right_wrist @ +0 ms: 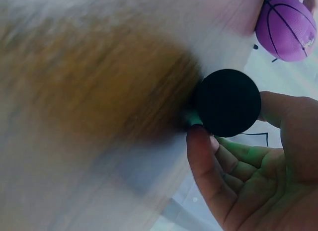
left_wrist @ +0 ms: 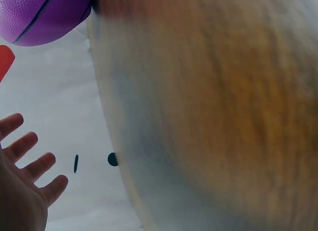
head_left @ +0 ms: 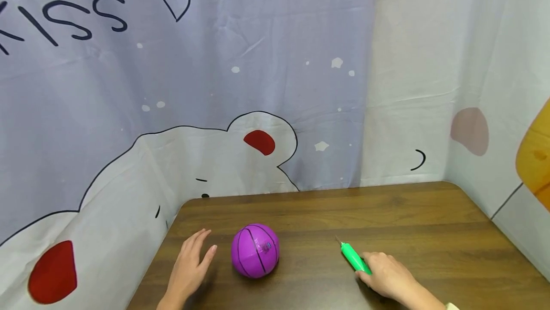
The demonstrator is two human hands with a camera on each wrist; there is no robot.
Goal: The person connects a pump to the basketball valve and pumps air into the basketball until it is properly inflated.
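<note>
A purple ball (head_left: 255, 251) with black seams rests on the wooden table, left of the middle. Just to its left is my left hand (head_left: 185, 269), its fingers extended and spread, apart from the ball. My right hand (head_left: 388, 275) grips a green hand pump (head_left: 353, 256) by its near end, low over the table. From the pump's far tip a thin needle (head_left: 338, 240) points away and to the left. In the right wrist view, the pump's round black end (right_wrist: 228, 103) sits between thumb and fingers, hiding most of its body.
The brown wooden table (head_left: 326, 214) has rounded far corners. Behind and beside it hangs a printed curtain (head_left: 301, 37) that meets the table's back edge. A bit of light sleeve (head_left: 451, 306) shows at the right forearm.
</note>
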